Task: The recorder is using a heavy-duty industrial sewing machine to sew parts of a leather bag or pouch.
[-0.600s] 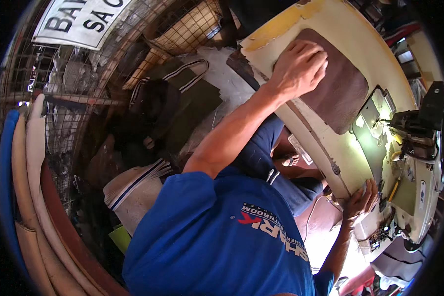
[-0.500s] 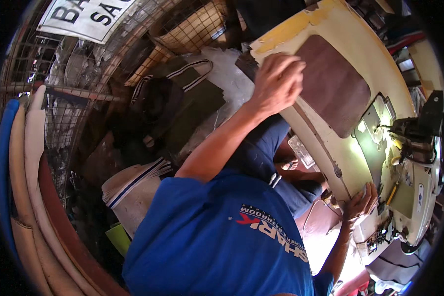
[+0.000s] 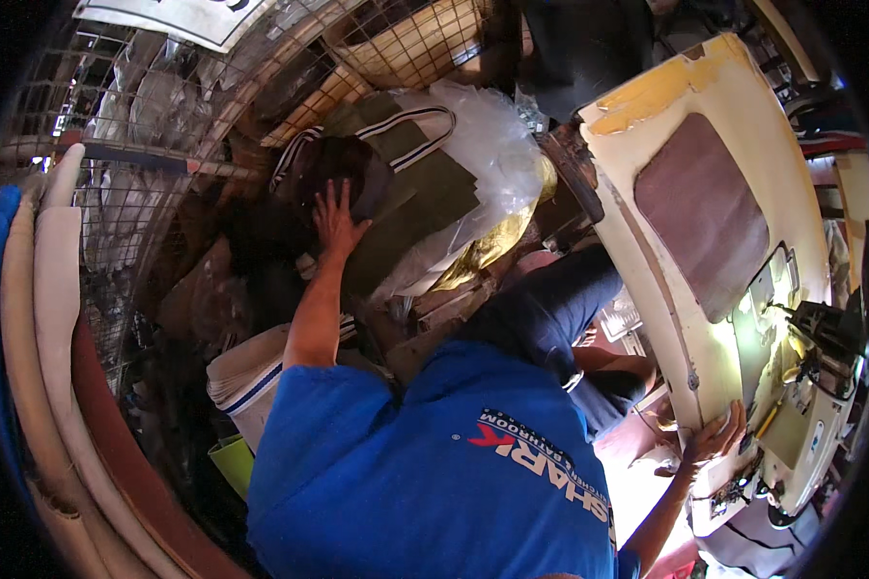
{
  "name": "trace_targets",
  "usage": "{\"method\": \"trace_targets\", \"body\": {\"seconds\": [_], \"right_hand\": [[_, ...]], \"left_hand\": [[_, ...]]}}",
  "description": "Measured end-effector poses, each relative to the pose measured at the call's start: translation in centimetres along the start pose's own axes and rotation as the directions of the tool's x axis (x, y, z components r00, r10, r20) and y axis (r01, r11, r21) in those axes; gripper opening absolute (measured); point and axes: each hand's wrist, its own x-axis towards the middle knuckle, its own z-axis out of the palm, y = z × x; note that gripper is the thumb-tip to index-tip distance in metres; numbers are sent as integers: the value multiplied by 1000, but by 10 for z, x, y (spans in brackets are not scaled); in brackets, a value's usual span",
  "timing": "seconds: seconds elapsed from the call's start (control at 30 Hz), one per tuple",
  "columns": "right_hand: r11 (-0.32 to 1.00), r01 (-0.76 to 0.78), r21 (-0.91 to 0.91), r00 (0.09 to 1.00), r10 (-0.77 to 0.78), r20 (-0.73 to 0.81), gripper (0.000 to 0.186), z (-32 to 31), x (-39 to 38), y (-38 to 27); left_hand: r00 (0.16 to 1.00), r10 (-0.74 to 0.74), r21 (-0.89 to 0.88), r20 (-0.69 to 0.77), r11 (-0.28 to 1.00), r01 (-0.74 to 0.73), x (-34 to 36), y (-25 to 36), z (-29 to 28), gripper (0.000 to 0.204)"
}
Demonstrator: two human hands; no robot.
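Observation:
My left hand (image 3: 338,220) reaches out to the left with its fingers spread flat on a dark brown fabric piece (image 3: 330,164). That piece lies on an olive-green bag (image 3: 425,198) with white-striped handles. My right hand (image 3: 710,439) rests on the near edge of the cream sewing table (image 3: 661,318), fingers loose and holding nothing. A brown rectangular fabric panel (image 3: 700,212) lies flat on the table, with no hand on it. The sewing machine (image 3: 821,338) stands at the table's right end under a bright lamp.
Crumpled clear plastic (image 3: 492,145) and a gold foil sheet (image 3: 497,241) lie between the bag and the table. Wire mesh (image 3: 154,125) backs the pile. Rolled blue, cream and brown materials (image 3: 39,309) line the left. A white blue-striped stack (image 3: 251,372) sits by my left arm.
My left hand has left the brown panel on the table and swung left onto the dark fabric on the olive-green bag. My right hand stays at the table edge.

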Motion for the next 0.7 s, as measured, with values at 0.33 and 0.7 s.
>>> {"method": "trace_targets", "body": {"seconds": [0.33, 0.7], "right_hand": [[995, 88, 52, 996, -86, -34, 32, 1, -2, 12], [983, -172, 64, 985, 173, -15, 31, -25, 15, -34]], "left_hand": [[981, 59, -261, -185, 959, -107, 17, -39, 31, 31], [985, -86, -506, -149, 863, -1, 75, 58, -313, 50]]}}
